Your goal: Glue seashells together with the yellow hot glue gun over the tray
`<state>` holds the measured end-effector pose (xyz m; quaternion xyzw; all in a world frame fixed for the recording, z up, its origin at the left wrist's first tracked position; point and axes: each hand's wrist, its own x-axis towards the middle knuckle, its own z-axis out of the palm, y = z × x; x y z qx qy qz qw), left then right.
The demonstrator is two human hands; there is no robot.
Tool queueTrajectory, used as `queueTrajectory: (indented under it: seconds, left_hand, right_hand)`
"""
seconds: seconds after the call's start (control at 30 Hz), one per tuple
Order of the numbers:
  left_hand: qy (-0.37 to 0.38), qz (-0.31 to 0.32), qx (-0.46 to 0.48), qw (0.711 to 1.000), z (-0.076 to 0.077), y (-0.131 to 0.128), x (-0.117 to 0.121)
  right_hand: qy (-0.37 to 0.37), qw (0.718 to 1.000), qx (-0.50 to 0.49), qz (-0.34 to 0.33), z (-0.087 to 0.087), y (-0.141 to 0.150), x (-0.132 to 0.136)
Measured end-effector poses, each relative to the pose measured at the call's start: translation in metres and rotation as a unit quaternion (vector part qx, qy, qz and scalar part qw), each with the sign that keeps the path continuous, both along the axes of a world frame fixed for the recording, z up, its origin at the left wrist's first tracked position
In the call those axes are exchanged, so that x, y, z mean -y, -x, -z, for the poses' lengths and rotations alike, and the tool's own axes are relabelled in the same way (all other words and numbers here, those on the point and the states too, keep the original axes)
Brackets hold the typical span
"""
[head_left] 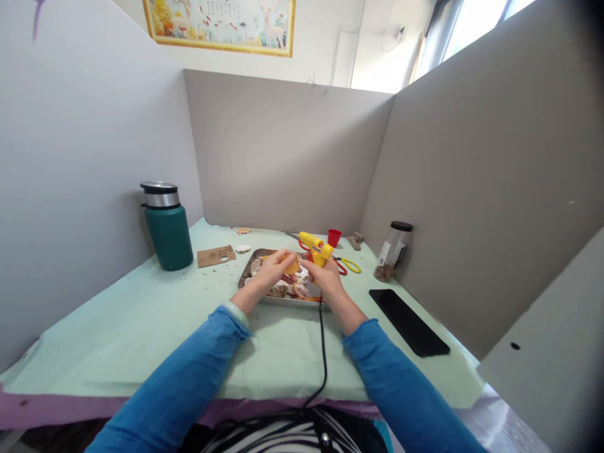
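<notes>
My right hand (325,277) is closed around the grip of a yellow glue gun (315,246), whose nozzle points left and whose black cord (323,340) runs back toward me. My left hand (274,269) is closed on a small orange shell-like piece (292,265) held just below the gun's tip. Both hands hover over a metal tray (246,272) that holds several shells and stones.
A green flask (166,228) stands at the left. A brown card (216,255) lies beside the tray. Behind it are a red cup (334,237), yellow-handled scissors (350,265) and a stone (355,240). A black-capped jar (394,247) and a black phone (408,321) are at the right. Grey partitions enclose the table.
</notes>
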<state>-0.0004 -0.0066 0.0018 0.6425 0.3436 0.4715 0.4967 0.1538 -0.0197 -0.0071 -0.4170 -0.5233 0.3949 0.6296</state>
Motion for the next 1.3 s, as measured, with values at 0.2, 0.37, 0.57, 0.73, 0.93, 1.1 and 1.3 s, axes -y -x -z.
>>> queueTrajectory:
  seconds: [0.2, 0.37, 0.57, 0.73, 0.93, 1.1, 1.3]
  left_hand:
    - [0.022, -0.043, 0.030, 0.998, 0.002, -0.001, -0.003]
    - [0.046, -0.066, 0.083, 0.993, 0.004, 0.001, -0.008]
    - [0.059, -0.065, 0.092, 0.992, 0.003, 0.002, -0.007]
    - [0.055, -0.061, 0.096, 0.992, 0.005, 0.003, -0.009]
    - [0.054, -0.029, 0.114, 0.992, 0.006, 0.006, -0.010]
    - [0.070, -0.027, 0.119, 0.990, 0.007, 0.006, -0.011]
    - [0.118, -0.021, 0.107, 0.987, 0.007, 0.002, -0.010]
  right_hand:
    - [-0.007, 1.000, 0.001, 0.004, 0.002, -0.002, -0.002]
    - [0.001, 1.000, 0.009, -0.001, 0.002, -0.002, -0.002]
    - [-0.007, 0.999, 0.033, -0.003, 0.004, -0.001, -0.004]
    - [-0.012, 0.999, 0.051, -0.002, 0.004, -0.002, -0.003]
    - [-0.023, 0.998, 0.058, -0.007, 0.003, -0.002, -0.001]
    - [-0.050, 0.997, 0.063, 0.009, 0.006, -0.002, -0.005]
    - [-0.045, 0.997, 0.061, 0.029, 0.010, -0.005, -0.011]
